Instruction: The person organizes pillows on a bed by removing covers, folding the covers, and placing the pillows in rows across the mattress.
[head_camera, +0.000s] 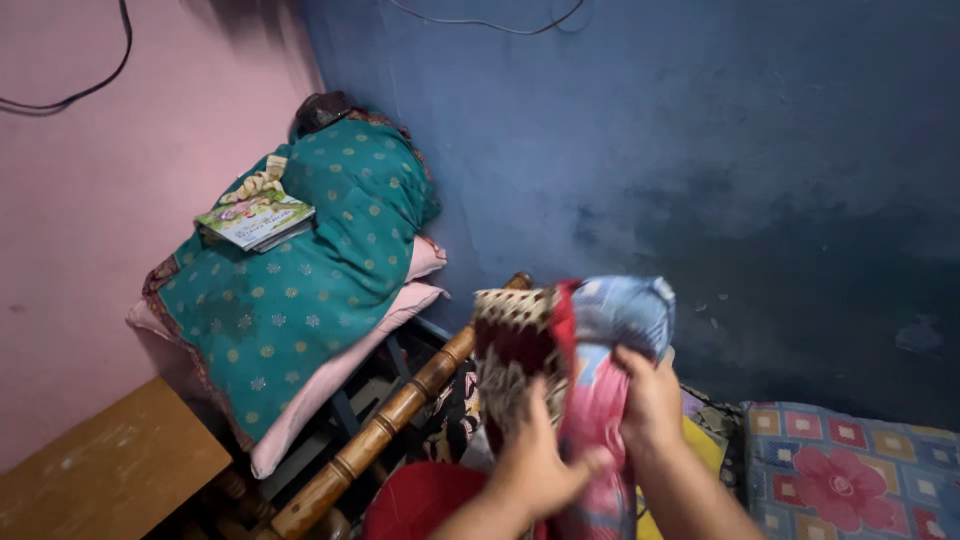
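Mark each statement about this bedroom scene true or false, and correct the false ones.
1. Both hands, the left hand and the right hand, grip a bundle of patterned cloth. True.
2. A booklet lies on the teal dotted cloth. True.
3. The wall behind the bundle is yellow. False: that wall is blue, and the wall to its left is pink.
4. The wooden bedpost lies on top of the booklet. False: it runs below the teal cloth, apart from the booklet.
5. A floral pillow lies at lower right. True.
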